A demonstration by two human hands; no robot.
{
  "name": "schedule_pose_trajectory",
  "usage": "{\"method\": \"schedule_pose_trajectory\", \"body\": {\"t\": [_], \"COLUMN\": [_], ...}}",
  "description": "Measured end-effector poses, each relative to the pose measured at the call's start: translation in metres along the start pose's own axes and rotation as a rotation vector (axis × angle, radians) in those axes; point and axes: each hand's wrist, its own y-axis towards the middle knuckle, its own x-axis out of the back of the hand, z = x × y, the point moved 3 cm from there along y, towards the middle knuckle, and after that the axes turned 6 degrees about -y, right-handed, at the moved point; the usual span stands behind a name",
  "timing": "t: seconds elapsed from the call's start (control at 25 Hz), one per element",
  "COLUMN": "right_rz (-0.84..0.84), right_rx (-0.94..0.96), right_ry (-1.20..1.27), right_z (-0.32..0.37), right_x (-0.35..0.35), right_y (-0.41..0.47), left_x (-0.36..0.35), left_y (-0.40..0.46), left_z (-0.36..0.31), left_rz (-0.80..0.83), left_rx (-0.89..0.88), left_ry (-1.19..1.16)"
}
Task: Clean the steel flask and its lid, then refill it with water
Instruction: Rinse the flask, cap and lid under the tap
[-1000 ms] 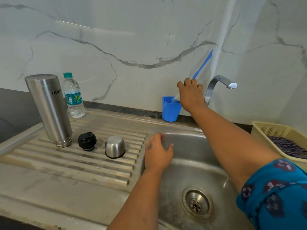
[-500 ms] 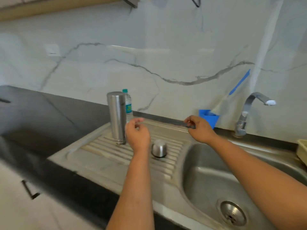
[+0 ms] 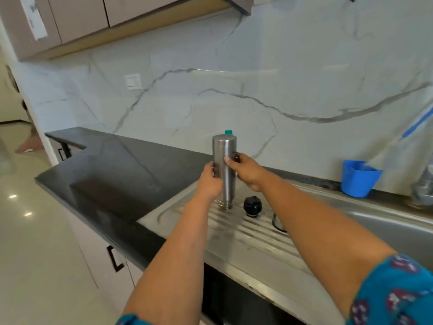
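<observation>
Setting: a home kitchen. The hands [image 3: 230, 174] work over a steel drainboard [image 3: 246, 233] set into a dark counter [image 3: 110, 174]. The sink [image 3: 396, 233] lies to their right, with a tap [image 3: 425, 184] and a blue cup [image 3: 358, 178] beyond it. A marble wall [image 3: 257, 90] with a switch plate [image 3: 133, 81] rises behind the hands. Cabinets [image 3: 77, 17] hang above and to their left. Cupboard doors [image 3: 103, 261] stand below the counter. A glossy tiled floor [image 3: 30, 242] lies to the lower left.
</observation>
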Motion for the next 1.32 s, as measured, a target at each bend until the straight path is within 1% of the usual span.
{"method": "schedule_pose_trajectory", "body": {"t": [0.08,0.16,0.2,0.28,0.36,0.44,0.48,0.56,0.6,0.64,0.68,0.72,0.76,0.8,0.84,0.88,0.92,0.96,1.0,1.04,1.08,1.12,1.16,1.24,1.32], "right_rz": [-0.035,-0.100,-0.126,-0.164,-0.221,-0.337,-0.403,-0.535,-0.594,-0.640,-0.675,-0.713,-0.750,-0.781,-0.795,-0.782,-0.733,-0.628,-0.496,-0.371,-0.294,-0.299,-0.354,-0.483,-0.555], "right_rx": [0.014,0.073,0.117,0.169,0.163,0.109,0.064,-0.023,-0.060,-0.097,-0.131,-0.154,-0.166,-0.183,-0.212,-0.266,-0.361,-0.504,-0.647,-0.735,-0.757,-0.728,-0.665,-0.512,-0.415], "right_ry": [-0.019,-0.039,-0.007,0.144,0.342,0.559,0.670,0.861,0.940,1.004,1.051,1.088,1.119,1.138,1.129,1.091,0.994,0.802,0.542,0.282,0.073,-0.085,-0.186,-0.328,-0.443], "right_z": [0.001,0.007,0.012,0.024,0.022,0.003,-0.010,-0.039,-0.056,-0.072,-0.086,-0.099,-0.110,-0.121,-0.131,-0.140,-0.149,-0.153,-0.156,-0.154,-0.149,-0.144,-0.140,-0.134,-0.140], "right_x": [-0.001,0.011,0.022,0.052,0.090,0.138,0.160,0.204,0.227,0.246,0.262,0.277,0.289,0.299,0.307,0.313,0.321,0.326,0.336,0.347,0.359,0.371,0.383,0.408,0.425], "right_y": [0.001,-0.014,-0.029,-0.069,-0.113,-0.162,-0.184,-0.226,-0.249,-0.269,-0.285,-0.299,-0.310,-0.320,-0.326,-0.331,-0.336,-0.341,-0.345,-0.347,-0.345,-0.338,-0.328,-0.297,-0.261], "left_x": [0.003,0.001,-0.004,-0.018,-0.043,-0.081,-0.100,-0.145,-0.173,-0.201,-0.229,-0.259,-0.284,-0.305,-0.320,-0.332,-0.341,-0.343,-0.346,-0.346,-0.347,-0.348,-0.349,-0.357,-0.363], "left_y": [-0.003,-0.011,-0.020,-0.042,-0.066,-0.092,-0.105,-0.127,-0.137,-0.148,-0.158,-0.169,-0.176,-0.181,-0.182,-0.181,-0.179,-0.176,-0.172,-0.167,-0.160,-0.153,-0.150,-0.145,-0.142], "left_z": [0.003,-0.003,-0.011,-0.032,-0.056,-0.070,-0.073,-0.075,-0.072,-0.066,-0.059,-0.053,-0.046,-0.040,-0.035,-0.030,-0.027,-0.025,-0.020,-0.015,-0.009,-0.003,0.006,0.015,0.017], "left_rz": [-0.042,-0.059,-0.054,-0.037,0.063,0.182,0.208,0.224,0.248,0.310,0.417,0.530,0.593,0.594,0.574,0.554,0.545,0.540,0.527,0.502,0.479,0.453,0.423,0.410,0.414], "left_rx": [-0.053,-0.141,-0.191,-0.358,-0.478,-0.487,-0.480,-0.410,-0.319,-0.191,-0.027,0.153,0.299,0.386,0.431,0.447,0.462,0.470,0.469,0.460,0.457,0.460,0.459,0.436,0.435], "left_ry": [0.021,0.032,0.006,-0.024,-0.008,-0.056,-0.101,-0.162,-0.182,-0.217,-0.306,-0.442,-0.577,-0.673,-0.740,-0.781,-0.816,-0.828,-0.824,-0.803,-0.776,-0.746,-0.708,-0.695,-0.746]}}
